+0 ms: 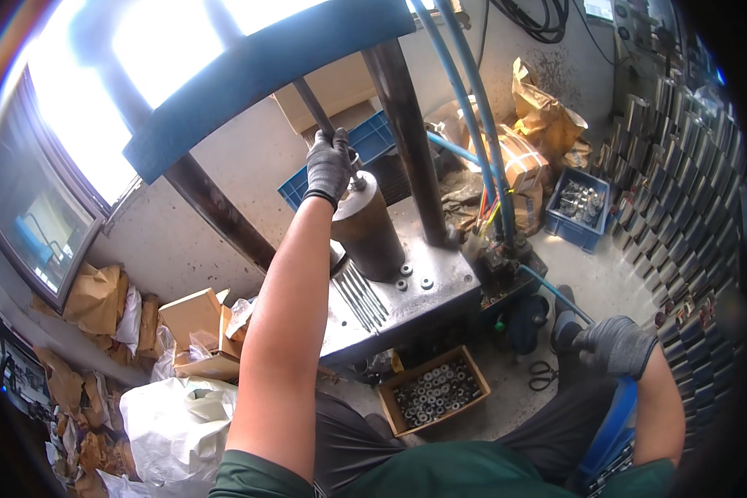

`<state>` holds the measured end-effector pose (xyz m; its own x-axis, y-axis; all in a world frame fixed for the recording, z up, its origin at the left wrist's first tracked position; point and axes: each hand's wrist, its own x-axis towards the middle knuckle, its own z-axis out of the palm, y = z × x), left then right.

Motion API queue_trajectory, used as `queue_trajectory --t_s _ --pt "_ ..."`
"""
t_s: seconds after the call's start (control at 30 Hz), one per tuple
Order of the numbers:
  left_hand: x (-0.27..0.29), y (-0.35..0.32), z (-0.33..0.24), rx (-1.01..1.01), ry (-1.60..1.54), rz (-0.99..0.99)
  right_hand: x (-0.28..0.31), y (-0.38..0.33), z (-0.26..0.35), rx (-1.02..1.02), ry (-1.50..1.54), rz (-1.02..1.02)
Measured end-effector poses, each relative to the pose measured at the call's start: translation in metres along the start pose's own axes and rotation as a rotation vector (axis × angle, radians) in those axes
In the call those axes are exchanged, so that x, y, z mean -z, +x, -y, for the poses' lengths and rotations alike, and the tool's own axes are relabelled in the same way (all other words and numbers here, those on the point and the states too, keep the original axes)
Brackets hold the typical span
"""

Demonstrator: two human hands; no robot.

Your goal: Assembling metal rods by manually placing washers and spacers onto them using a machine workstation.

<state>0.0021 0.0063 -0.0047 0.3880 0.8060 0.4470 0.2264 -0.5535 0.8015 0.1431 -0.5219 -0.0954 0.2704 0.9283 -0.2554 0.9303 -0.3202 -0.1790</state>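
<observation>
Grey work gloves cover both hands. My left hand (329, 166) reaches up into a press, its fingers closed around the lower end of a dark metal rod (314, 104) coming down from the blue crossbeam (266, 79). Just below it a thick metal cylinder (369, 228) stands upright on the steel press table (440, 278), with a small stud on top. Several thin rods (359, 299) lie side by side in front of the cylinder, beside a few small rings (426, 283). At right, my right hand (614, 346) is closed on the end of a blue lever (556, 292).
Beneath the table sits a cardboard box (436, 390) of small metal rings. A blue crate (577, 209) of metal parts stands on the floor, near scissors (543, 375). Stacked metal pieces (672, 183) line the right side. Cartons and a white sack (178, 427) lie left.
</observation>
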Motion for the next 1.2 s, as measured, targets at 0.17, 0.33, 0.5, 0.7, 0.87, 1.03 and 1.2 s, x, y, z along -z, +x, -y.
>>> queue_trajectory --t_s 0.17,0.33,0.5,0.7,0.87,1.03,1.2 --pt "0.001 -0.005 -0.005 -0.022 -0.025 -0.013 0.021 0.003 0.008 0.019 0.165 -0.113" --pt "-0.001 -0.017 -0.018 -0.035 0.028 -0.005 0.023 0.006 0.009 0.01 0.181 -0.17" --pt "0.002 -0.006 -0.005 -0.025 -0.018 -0.006 0.028 0.003 0.014 0.029 0.284 -0.192" --pt "-0.002 -0.003 -0.002 -0.022 -0.025 0.003 0.003 0.0 0.002 -0.03 -0.044 0.158" --pt "-0.002 -0.002 -0.003 -0.06 0.023 0.011 0.013 -0.002 0.005 0.008 0.165 -0.049" --pt "-0.003 -0.008 -0.008 -0.044 0.002 0.0 0.002 -0.003 -0.002 0.018 0.108 -0.063" --pt "-0.002 -0.012 -0.011 -0.029 -0.058 0.002 0.001 -0.003 -0.004 0.031 0.21 -0.113"
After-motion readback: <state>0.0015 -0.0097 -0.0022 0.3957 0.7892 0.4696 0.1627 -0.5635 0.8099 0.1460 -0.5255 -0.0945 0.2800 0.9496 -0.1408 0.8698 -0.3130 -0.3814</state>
